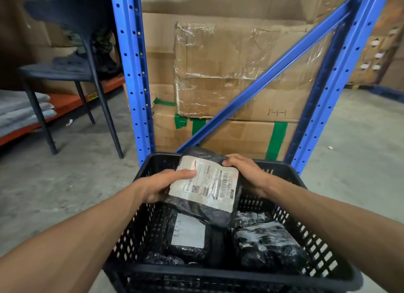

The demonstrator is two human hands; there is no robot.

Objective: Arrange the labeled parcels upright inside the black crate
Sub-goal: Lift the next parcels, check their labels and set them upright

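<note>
A black perforated crate (131, 244) stands on the concrete floor right below me. Both hands hold one black plastic-wrapped parcel (209, 209) with a white shipping label above the crate's far half, tilted with the label facing me. My left hand (161, 185) grips its left edge, thumb on the label. Its top right corner is in my right hand (244, 172). Inside the crate, a second labeled parcel (188, 236) leans at the left and another black parcel (266, 242) lies at the right. A further dark parcel (161, 260) shows at the crate's bottom.
A blue metal rack (133, 74) with a diagonal brace rises just behind the crate, packed with large cardboard boxes (218, 74). A dark chair (72, 71) stands at the left on the floor, beside an orange low shelf (65, 104) with grey folded items.
</note>
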